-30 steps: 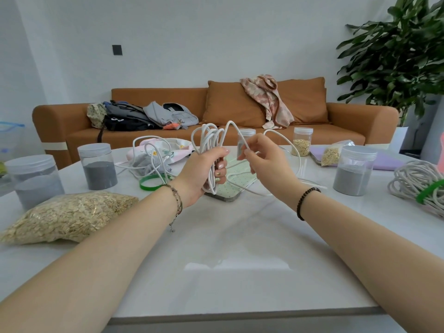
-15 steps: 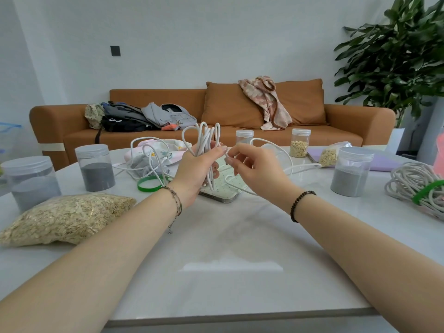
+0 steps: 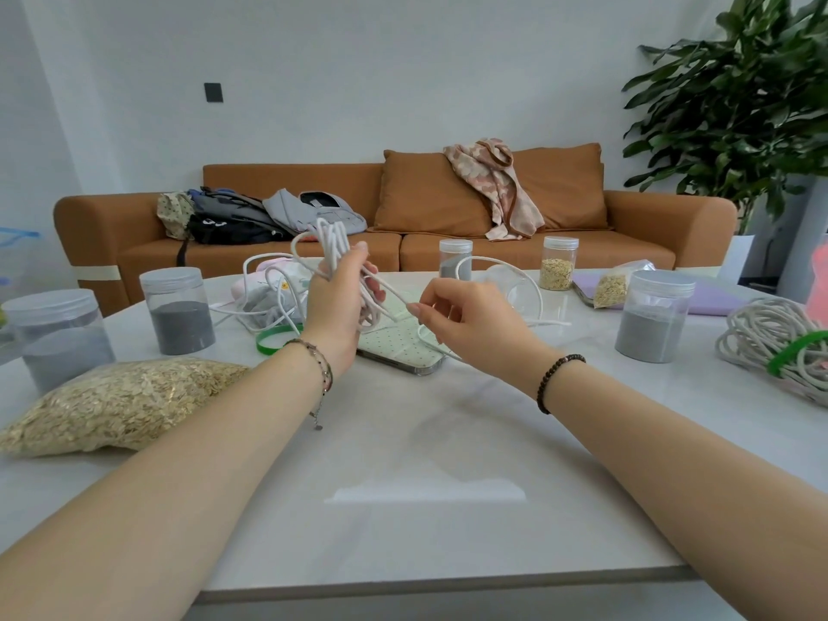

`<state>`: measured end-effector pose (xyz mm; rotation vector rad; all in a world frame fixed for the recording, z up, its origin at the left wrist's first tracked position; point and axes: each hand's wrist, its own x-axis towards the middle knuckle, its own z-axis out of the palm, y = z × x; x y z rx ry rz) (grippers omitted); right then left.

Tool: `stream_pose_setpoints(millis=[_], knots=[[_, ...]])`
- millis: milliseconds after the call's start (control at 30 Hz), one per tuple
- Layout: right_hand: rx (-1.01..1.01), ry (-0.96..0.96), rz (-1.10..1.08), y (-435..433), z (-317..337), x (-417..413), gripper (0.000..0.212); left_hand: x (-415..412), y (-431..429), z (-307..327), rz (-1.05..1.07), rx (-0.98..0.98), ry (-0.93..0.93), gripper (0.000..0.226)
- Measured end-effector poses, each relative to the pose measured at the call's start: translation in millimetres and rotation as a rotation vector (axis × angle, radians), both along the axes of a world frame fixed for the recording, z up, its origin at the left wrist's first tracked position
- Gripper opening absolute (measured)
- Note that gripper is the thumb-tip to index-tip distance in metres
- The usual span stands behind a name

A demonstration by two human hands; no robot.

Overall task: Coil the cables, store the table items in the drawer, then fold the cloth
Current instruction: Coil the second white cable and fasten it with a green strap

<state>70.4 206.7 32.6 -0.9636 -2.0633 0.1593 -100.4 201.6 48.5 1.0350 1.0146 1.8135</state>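
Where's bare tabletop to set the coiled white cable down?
Widest free patch: near table centre, bordered by the phone, the oat bag and front edge. Smaller gap between phone and right grey jar. Crowded: behind the left hand gripping the white cable, where green band and jars cluster; rope coil fills the right edge.

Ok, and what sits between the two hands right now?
In the head view, a stretch of white cable runs from the bundle gripped by the left hand to the pinching right hand; a dotted phone case lies on the table beneath.
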Motion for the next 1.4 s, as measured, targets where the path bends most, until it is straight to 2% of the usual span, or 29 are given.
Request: stream_pose_setpoints(millis=[133,233,367,567,733,833,900,1100,1300,1400], knots=[[0.005,-0.022,-0.007,-1,0,-1,0.021,-9,5,2,-0.013,-0.011,-0.159,0.019],[-0.026,-0.040,-0.001,0,0,-1,0.019,-9,2,5,-0.105,0.019,-0.293,0.017],[-0.081,-0.110,0.009,0,-1,-1,0.020,-5,-1,6,-0.118,0.025,-0.200,0.016],[-0.081,-0.190,-0.090,3,-3,2,0.039,-5,-5,9,-0.190,0.054,-0.166,0.017],[-0.194,0.041,-0.030,11,-2,8,0.031,-20,-4,16,-0.056,0.103,-0.354,0.030],[-0.194,0.089,-0.037,16,-2,11,0.019,-31,1,14,-0.026,0.082,-0.489,0.036],[-0.178,0.070,-0.052,18,-3,11,0.016,-31,2,12,-0.042,0.076,-0.442,0.037],[-0.065,-0.013,-0.091,16,0,13,0.010,-11,-2,10,-0.210,0.105,-0.129,0.003],[0.134,0.070,-0.004,8,4,10,0.006,0,-9,4,-0.387,-0.103,-0.066,0.013],[0.219,0.050,-0.010,7,4,7,0.006,4,-14,3,-0.433,-0.174,0.004,0.014]])
